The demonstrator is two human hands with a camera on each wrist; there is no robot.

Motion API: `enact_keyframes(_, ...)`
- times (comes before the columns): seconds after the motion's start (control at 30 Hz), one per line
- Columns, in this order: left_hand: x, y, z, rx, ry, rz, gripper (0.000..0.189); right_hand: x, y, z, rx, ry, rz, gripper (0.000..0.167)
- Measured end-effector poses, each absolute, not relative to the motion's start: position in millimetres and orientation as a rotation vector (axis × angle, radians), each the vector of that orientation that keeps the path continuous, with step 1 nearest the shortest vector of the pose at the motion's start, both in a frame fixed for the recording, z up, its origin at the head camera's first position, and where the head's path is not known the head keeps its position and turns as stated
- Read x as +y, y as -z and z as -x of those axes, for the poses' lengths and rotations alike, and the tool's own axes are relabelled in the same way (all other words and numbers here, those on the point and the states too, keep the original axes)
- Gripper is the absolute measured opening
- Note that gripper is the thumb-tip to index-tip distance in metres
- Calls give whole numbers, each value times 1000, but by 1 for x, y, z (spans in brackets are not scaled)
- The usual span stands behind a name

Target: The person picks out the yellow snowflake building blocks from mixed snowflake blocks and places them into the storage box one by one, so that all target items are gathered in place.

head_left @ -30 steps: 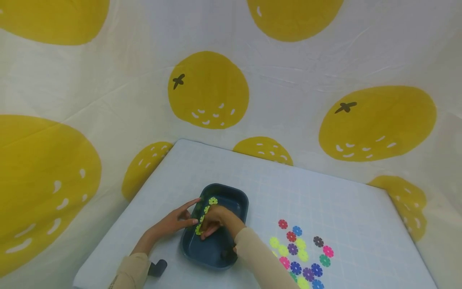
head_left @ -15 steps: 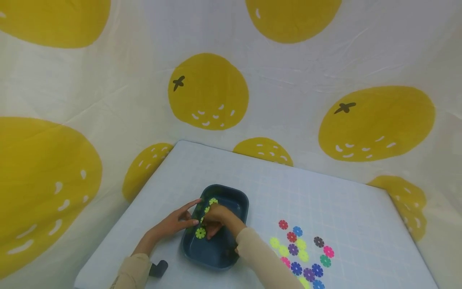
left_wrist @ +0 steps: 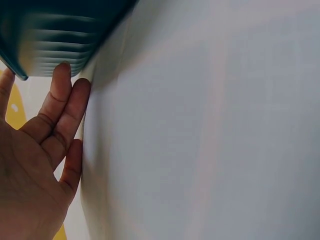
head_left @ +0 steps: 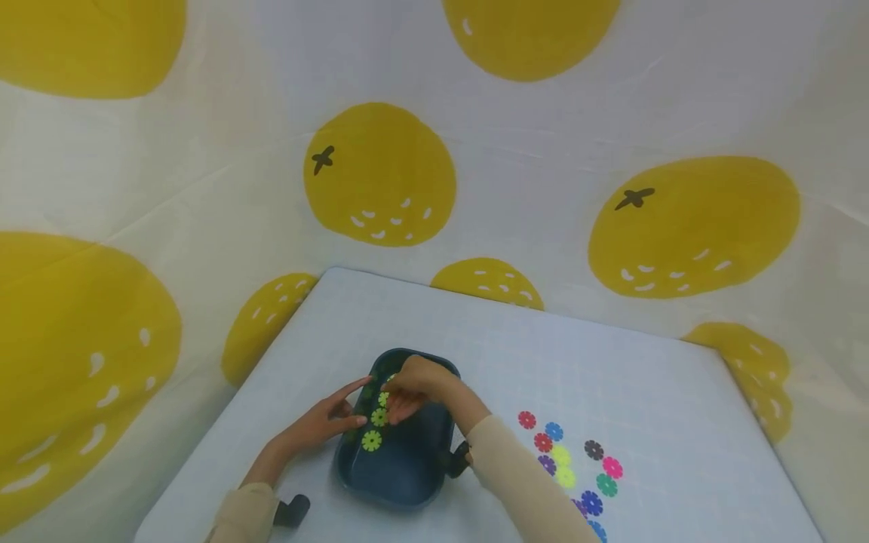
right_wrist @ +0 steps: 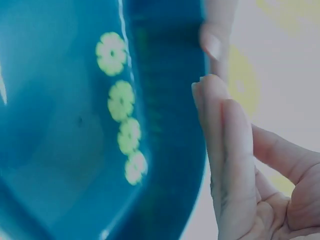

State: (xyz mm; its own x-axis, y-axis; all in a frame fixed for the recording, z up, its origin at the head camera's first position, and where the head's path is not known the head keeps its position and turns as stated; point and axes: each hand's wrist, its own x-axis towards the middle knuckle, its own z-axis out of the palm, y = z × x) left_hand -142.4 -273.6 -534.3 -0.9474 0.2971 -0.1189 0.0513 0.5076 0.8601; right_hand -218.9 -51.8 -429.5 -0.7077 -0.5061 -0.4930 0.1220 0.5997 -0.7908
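Note:
A dark blue-green tray [head_left: 400, 471] stands on the table. Along its left inner wall, several yellow-green notched plastic discs [head_left: 371, 440] lie in a row on the tray floor. My right hand [head_left: 417, 385] is over the far part of the tray, hiding part of the row. In the right wrist view its fingers [right_wrist: 237, 165] are fairly straight, with nothing seen between them, and the row of discs [right_wrist: 121, 101] shows uncovered. My left hand [head_left: 315, 424] is spread at the left rim; in the left wrist view its fingertips [left_wrist: 62, 70] are against the tray's outer side.
To the right of the tray, loose discs [head_left: 592, 503] in red, blue, yellow, purple, pink, green and black lie scattered on the white table [head_left: 543, 354]. A curtain with yellow fruit prints [head_left: 380, 173] hangs behind the table. Black wrist mounts [head_left: 292, 511] show near both sleeves.
My right hand has drawn up off the near discs toward the far end of the tray, uncovering them. My left hand stays at the rim. The head view has shifted slightly.

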Motion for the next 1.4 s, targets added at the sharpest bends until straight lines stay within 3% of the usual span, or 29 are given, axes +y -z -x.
enact_keyframes(0.3,-274,536,138,2533,-1381,-245,72,16,413,229,2034,1210,251,33)
enact_keyframes(0.6,-279,535,135,2575,-1358,-260,73,83,432,221,2120,1169,128,34)
enact_keyframes(0.9,-278,528,136,2563,-1339,-180,74,138,466,197,2181,1127,671,22)
enact_keyframes(1.03,-276,527,138,2573,-1334,-175,73,153,480,186,2268,967,878,26)
enact_keyframes(1.4,-270,531,143,2558,-1323,-151,74,175,499,172,2348,635,921,44)
